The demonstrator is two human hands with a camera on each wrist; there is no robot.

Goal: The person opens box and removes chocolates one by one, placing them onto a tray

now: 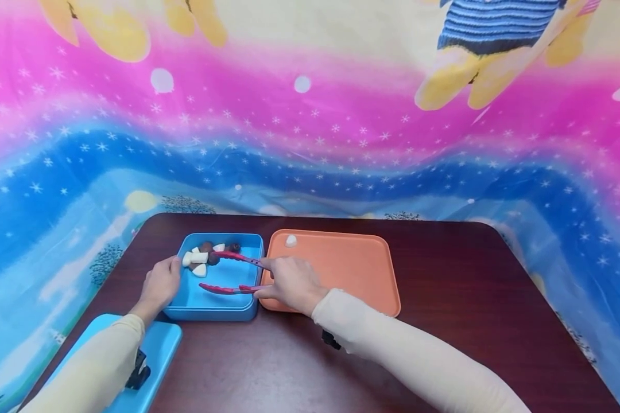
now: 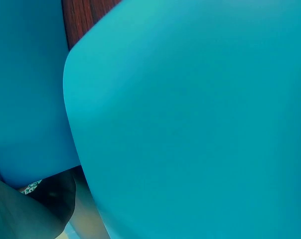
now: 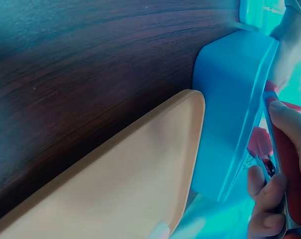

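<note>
My left hand (image 1: 161, 282) grips the left wall of a blue box (image 1: 212, 314), its thumb at the rim. Inside, at the back left, several white pieces (image 1: 199, 258) and dark brown pieces (image 1: 206, 246) lie in a loose heap; their kind is too small to tell. My right hand (image 1: 295, 282) holds a pair of red-tipped tongs (image 1: 236, 257) over the box. The tongs stand spread, one tip by the heap and the other nearer the front, with nothing seen between them. In the right wrist view, fingers and thumb wrap the red tongs handle (image 3: 294, 184).
Against the box's right side lies an orange tray (image 1: 336, 264) with one small white piece (image 1: 291, 241) near its back left corner. A blue lid (image 1: 160, 344) lies at the front left, under the left forearm. Patterned cloth (image 1: 310, 155) hangs behind the dark wooden table (image 1: 444, 298).
</note>
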